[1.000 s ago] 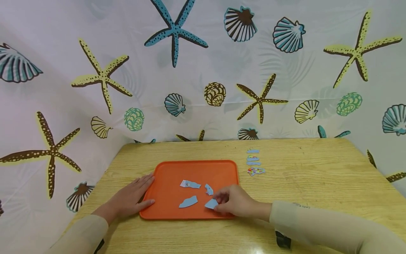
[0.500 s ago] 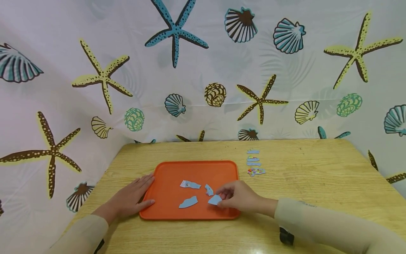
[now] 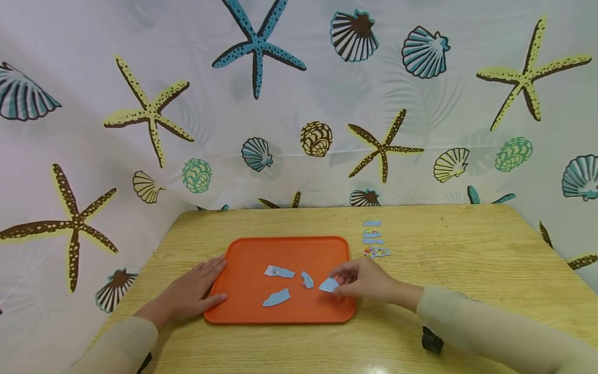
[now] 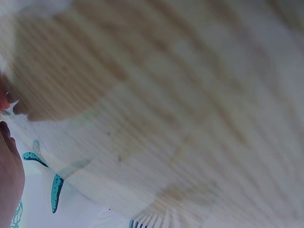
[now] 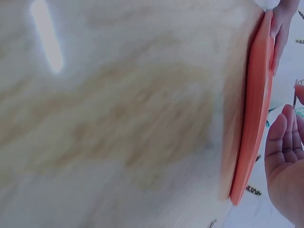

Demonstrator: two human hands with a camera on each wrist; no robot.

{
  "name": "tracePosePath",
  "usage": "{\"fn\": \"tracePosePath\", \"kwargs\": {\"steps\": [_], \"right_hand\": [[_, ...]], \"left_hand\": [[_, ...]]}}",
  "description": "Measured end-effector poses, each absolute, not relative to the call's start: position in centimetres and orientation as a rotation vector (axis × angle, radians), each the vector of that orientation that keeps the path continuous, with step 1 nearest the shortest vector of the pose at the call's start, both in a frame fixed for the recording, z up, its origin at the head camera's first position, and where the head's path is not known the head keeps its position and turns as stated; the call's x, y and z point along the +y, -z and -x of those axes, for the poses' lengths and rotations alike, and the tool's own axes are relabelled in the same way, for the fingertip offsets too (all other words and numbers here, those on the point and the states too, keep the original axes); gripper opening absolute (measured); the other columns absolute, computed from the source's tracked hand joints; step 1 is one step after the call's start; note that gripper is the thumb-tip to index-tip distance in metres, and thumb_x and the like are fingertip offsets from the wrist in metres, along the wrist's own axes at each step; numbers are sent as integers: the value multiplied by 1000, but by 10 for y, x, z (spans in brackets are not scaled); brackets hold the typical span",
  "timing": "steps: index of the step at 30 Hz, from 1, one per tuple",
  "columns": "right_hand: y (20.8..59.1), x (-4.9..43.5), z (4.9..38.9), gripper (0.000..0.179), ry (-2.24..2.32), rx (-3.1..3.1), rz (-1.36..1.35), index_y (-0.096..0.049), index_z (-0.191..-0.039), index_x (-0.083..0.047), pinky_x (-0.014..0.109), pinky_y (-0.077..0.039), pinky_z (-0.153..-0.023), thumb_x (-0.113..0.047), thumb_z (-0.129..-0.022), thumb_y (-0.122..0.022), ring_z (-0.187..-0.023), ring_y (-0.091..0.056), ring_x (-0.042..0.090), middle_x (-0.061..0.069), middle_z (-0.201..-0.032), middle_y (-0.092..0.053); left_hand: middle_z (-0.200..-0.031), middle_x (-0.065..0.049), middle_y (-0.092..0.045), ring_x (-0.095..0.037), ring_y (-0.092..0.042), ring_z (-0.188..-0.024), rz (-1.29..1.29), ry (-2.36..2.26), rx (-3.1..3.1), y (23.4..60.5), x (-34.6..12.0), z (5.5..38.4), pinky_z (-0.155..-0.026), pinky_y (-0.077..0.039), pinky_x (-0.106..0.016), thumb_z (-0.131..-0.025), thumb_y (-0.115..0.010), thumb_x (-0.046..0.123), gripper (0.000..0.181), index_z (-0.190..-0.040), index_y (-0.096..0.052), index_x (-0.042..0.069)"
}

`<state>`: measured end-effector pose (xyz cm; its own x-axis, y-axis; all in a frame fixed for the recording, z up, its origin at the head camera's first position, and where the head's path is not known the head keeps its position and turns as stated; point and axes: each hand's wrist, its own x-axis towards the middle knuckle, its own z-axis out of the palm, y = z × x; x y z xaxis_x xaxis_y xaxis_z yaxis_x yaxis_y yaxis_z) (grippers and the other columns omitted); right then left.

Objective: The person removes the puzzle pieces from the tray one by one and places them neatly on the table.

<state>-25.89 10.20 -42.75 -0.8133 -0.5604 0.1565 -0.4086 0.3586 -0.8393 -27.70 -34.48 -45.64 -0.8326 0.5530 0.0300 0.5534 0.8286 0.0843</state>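
Note:
My right hand (image 3: 366, 279) pinches a light-blue puzzle piece (image 3: 328, 284) between thumb and fingers, over the right part of the orange tray (image 3: 247, 249). In the right wrist view the same hand (image 5: 287, 161) shows at the right edge, its curled fingers beyond the tray rim. My left hand (image 3: 193, 291) lies with straight fingers on the tray's left rim. On the tray lie three more pieces: a long one with a printed patch (image 3: 280, 271), a small one (image 3: 307, 279) nearest the held piece, and a plain blue one (image 3: 276, 297) in front.
Several cut pieces lie in a column on the wooden table (image 3: 448, 249) behind the tray's right corner, among them a colourful piece (image 3: 376, 252) at the near end. A cloth with starfish and shells (image 3: 289, 104) hangs around the table's back and sides.
My right hand has moved right and a little away from me, carrying the blue puzzle piece from the tray's front right part. The left hand stays on the rim.

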Motion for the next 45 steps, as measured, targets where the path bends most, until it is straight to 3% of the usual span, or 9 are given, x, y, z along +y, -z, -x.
{"fn": "tracePosePath", "kwargs": {"steps": [4,26,34,39,45], "right_hand": [[433,112,266,26,1445,2473,880,-74,-104,-6,27,-54,-68,-14,-80,-80,-74,-61,15,-2,-82,-65],[434,167,284,33,1524,2481,747,-70,-110,4,25,-54,-69,-10,-81,-80,-77,-62,19,7,-86,-65],[439,186,292,32,1496,2528,715,-71,-108,3,22,-46,-59,-11,-81,-80,-72,-57,16,6,-83,-63],[441,195,293,33,1498,2518,689,-69,-109,5,23,-49,-59,-10,-82,-79,-75,-58,18,7,-85,-64],[444,203,295,34,1487,2495,656,-68,-111,7,24,-48,-52,-9,-83,-78,-66,-55,15,8,-84,-63]], "left_hand": [[-160,-9,-20,-27,-20,-145,904,144,-3005,456,-344,276,-114,-19,-51,-94,-42,65,87,-154,-22,4],[-159,-12,-23,-30,-23,-144,929,152,-2981,452,-340,274,-113,-21,-51,-95,-43,63,86,-153,-25,2],[-158,-13,-24,-30,-24,-143,931,164,-2972,451,-339,273,-114,-21,-51,-96,-44,61,85,-153,-25,1],[-158,-13,-23,-31,-24,-143,932,158,-2976,450,-338,272,-114,-21,-51,-96,-45,60,84,-153,-26,0],[-158,-13,-23,-31,-24,-143,928,168,-2982,451,-338,273,-113,-22,-51,-96,-44,61,85,-153,-25,1]]}}
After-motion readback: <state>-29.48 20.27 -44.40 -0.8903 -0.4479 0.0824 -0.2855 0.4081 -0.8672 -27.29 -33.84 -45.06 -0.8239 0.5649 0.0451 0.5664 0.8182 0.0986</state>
